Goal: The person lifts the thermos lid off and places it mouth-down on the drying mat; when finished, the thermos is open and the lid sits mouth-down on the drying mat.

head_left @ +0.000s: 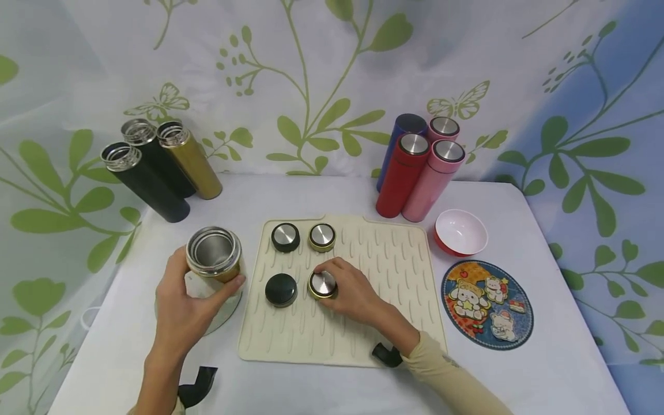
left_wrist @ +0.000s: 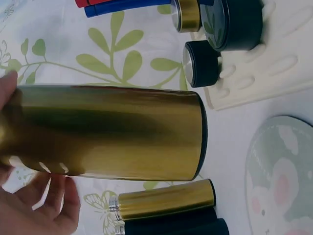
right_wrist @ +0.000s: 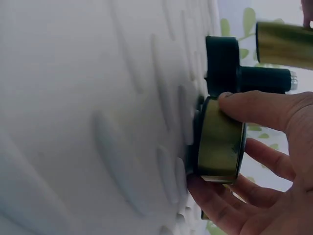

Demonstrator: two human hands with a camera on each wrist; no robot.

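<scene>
My left hand point(head_left: 178, 308) grips a gold flask point(left_wrist: 107, 132) near its top, fingers and thumb curled round it. Its mouth is uncapped, and the steel interior shows in the head view. The flask hangs upright over a round rabbit-print mat point(head_left: 225, 317), its base apart from it. With thumb and fingers, my right hand point(head_left: 358, 294) pinches a gold lid with a steel top point(head_left: 323, 283) at the cream ribbed mat point(head_left: 384, 340). Beside that lid are a large black lid point(head_left: 280, 290), a smaller black lid point(head_left: 285, 237) and another gold lid point(head_left: 322, 237).
At the back left stand two uncapped dark flasks point(head_left: 161, 187) and an uncapped gold one point(head_left: 199, 170). Several capped flasks, including a red one point(head_left: 402, 181), are grouped at the back right. Near them are a red-and-white bowl point(head_left: 460, 232) and a round bear-print mat point(head_left: 487, 304).
</scene>
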